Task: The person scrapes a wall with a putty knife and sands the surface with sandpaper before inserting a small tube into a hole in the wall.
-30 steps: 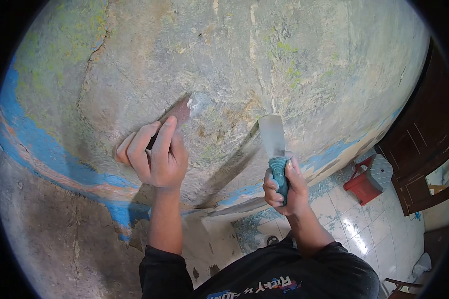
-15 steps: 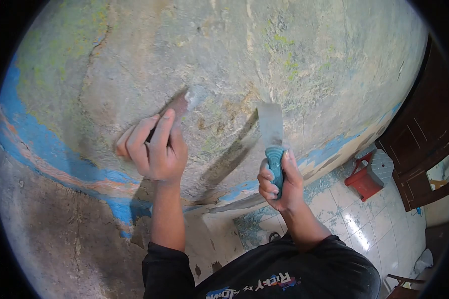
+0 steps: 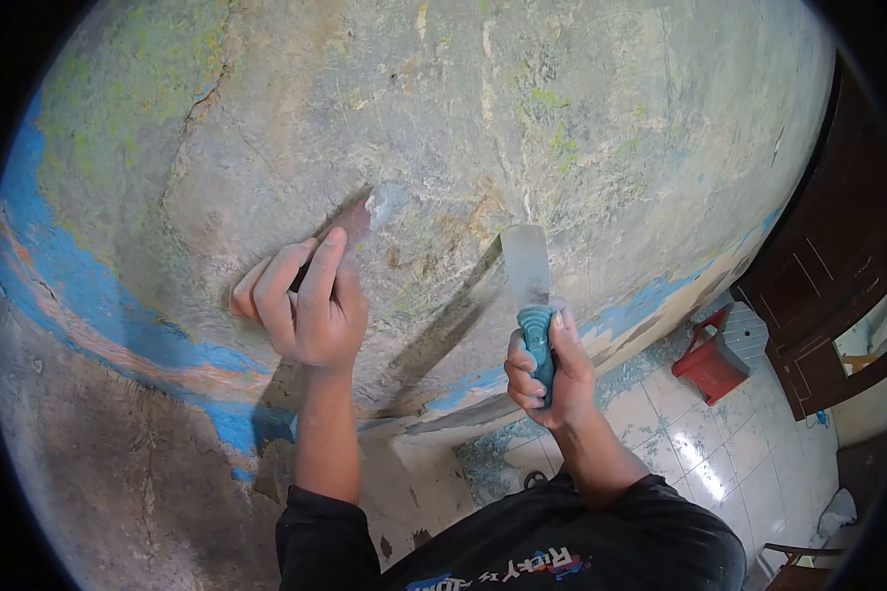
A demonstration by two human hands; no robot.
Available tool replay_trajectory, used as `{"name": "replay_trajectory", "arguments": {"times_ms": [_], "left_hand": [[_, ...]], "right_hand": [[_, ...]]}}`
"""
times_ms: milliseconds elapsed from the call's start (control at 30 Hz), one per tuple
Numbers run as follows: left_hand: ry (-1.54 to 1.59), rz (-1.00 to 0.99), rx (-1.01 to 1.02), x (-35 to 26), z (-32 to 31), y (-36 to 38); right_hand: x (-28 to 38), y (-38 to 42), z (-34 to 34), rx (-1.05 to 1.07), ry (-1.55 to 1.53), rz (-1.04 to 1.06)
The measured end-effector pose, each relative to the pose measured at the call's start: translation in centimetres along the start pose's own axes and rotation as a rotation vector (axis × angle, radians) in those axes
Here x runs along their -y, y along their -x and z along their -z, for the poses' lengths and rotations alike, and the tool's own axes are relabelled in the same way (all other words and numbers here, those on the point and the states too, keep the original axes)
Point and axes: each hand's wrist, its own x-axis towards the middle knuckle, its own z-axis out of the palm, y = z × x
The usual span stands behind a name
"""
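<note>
My left hand pinches a flat, reddish-brown piece that looks like folded sandpaper, with a pale, worn far end. It is against the rough, patchy wall, where bare grey plaster shows among green and yellow paint traces. To the right, my right hand is wrapped around the teal handle of a putty knife, thumb along the grip. Its broad metal blade points up, close in front of the wall, casting a long shadow to the left. Brown, scuffed plaster lies between the two tools.
Blue paint with a peeling orange edge runs along the lower wall. A red and grey plastic stool stands on the tiled floor, which is strewn with paint flakes. Dark wooden furniture is at the right.
The putty knife and my right hand sit slightly lower and farther left, the blade tilted a little more to the left. My left hand keeps its grip; the view has shifted slightly.
</note>
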Motion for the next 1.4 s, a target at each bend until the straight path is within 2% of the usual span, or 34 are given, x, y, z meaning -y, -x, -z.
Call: {"name": "replay_trajectory", "arguments": {"times_ms": [167, 467, 567, 667, 767, 1067, 1167, 1267, 1400], "left_hand": [[0.006, 0.018, 0.027, -0.1, 0.3, 0.0], [0.008, -0.009, 0.010, 0.0, 0.2, -0.2], [-0.011, -0.061, 0.057, 0.3, 0.6, -0.1], [0.017, -0.001, 0.008, -0.2, 0.2, -0.1], [-0.024, -0.051, 0.062, 0.2, 0.6, 0.0], [-0.001, -0.073, 0.052, 0.6, 0.6, 0.0], [0.027, -0.069, 0.063, 0.7, 0.9, 0.0], [0.051, -0.001, 0.014, 0.1, 0.3, -0.1], [0.046, -0.004, 0.006, 0.1, 0.3, -0.3]], "right_hand": [[-0.2, 0.1, 0.3, -0.054, -0.027, -0.021], [-0.4, -0.1, -0.2, 0.027, 0.042, 0.047], [-0.2, 0.0, -0.4, 0.007, 0.044, 0.029], [-0.5, -0.1, -0.4, 0.010, 0.016, 0.036], [-0.4, 0.0, -0.7, 0.032, 0.012, 0.038], [0.1, 0.0, -0.8, 0.029, 0.021, 0.027], [0.7, -0.1, -0.2, 0.031, 0.132, 0.036], [1.5, 0.1, -0.6, -0.022, 0.172, 0.021], [1.7, 0.0, -0.5, 0.009, 0.181, 0.022]]}}
